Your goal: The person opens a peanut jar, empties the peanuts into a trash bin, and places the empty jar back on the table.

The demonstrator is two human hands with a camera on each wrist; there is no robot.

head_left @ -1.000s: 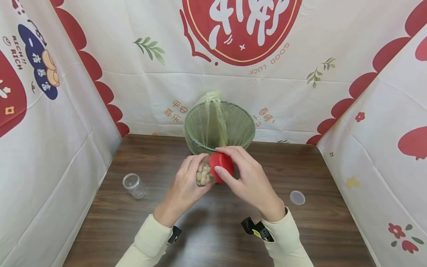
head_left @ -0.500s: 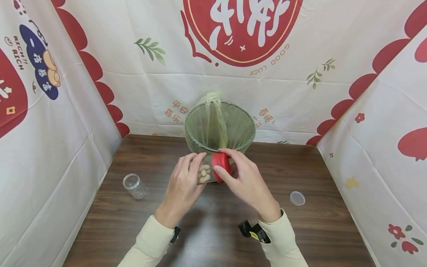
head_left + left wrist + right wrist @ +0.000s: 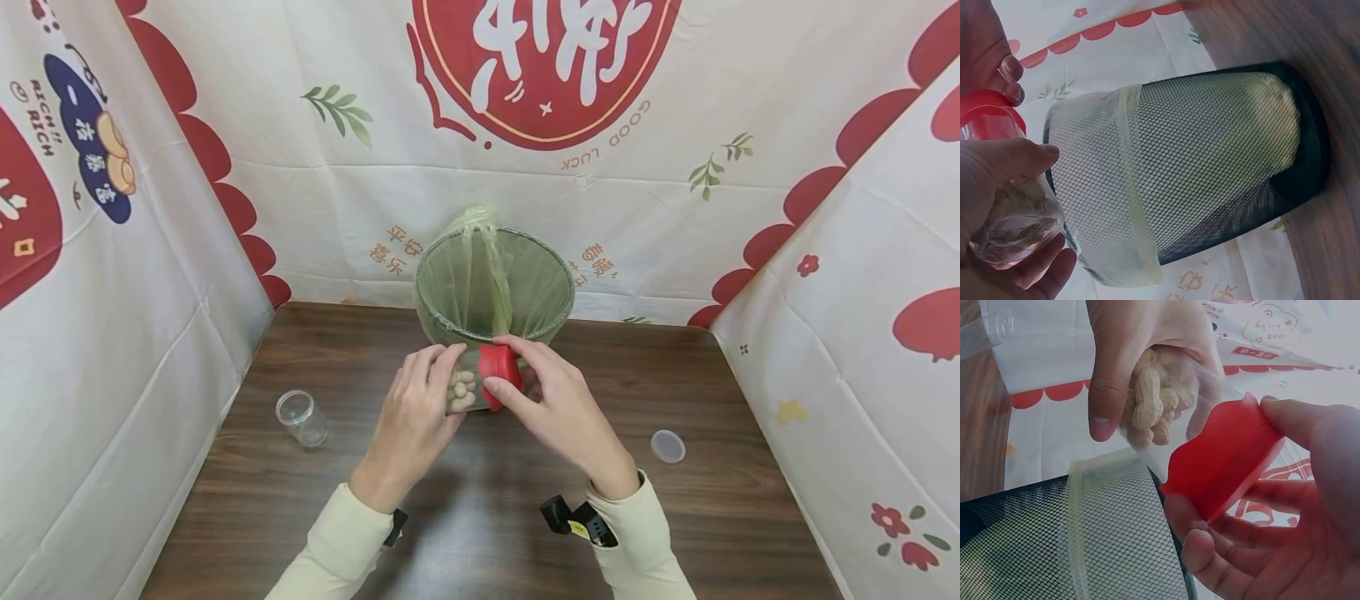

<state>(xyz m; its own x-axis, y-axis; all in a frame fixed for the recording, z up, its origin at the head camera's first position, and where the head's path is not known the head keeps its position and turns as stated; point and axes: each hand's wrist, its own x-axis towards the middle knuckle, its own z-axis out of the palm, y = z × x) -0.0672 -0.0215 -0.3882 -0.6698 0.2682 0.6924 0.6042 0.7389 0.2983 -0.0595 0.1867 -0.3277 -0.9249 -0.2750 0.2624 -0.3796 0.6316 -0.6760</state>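
Observation:
A clear jar (image 3: 471, 364) of unshelled peanuts (image 3: 1149, 403) lies tipped on its side in the air, just in front of the bin. My left hand (image 3: 408, 417) grips its clear body, thumb on one side and fingers round the other. At the jar's right end is a red lid (image 3: 498, 373) with a wavy edge, which my right hand (image 3: 562, 408) pinches between thumb and fingers. In the left wrist view the jar's clear base (image 3: 1019, 222) shows under my left thumb. My palm hides part of the peanuts.
Behind the hands stands a mesh waste bin (image 3: 540, 275) lined with a pale yellow-green bag (image 3: 491, 275). An uncovered clear jar (image 3: 303, 417) leans or stands at left on the brown table (image 3: 480, 542). A small translucent disc (image 3: 668, 446) lies at right. Printed cloth (image 3: 637, 200) walls three sides.
The jar has turned more sideways, its lid shifting slightly right and its peanuts settling toward the left end. My left hand has drawn a little left; during the last half second both hands barely moved.

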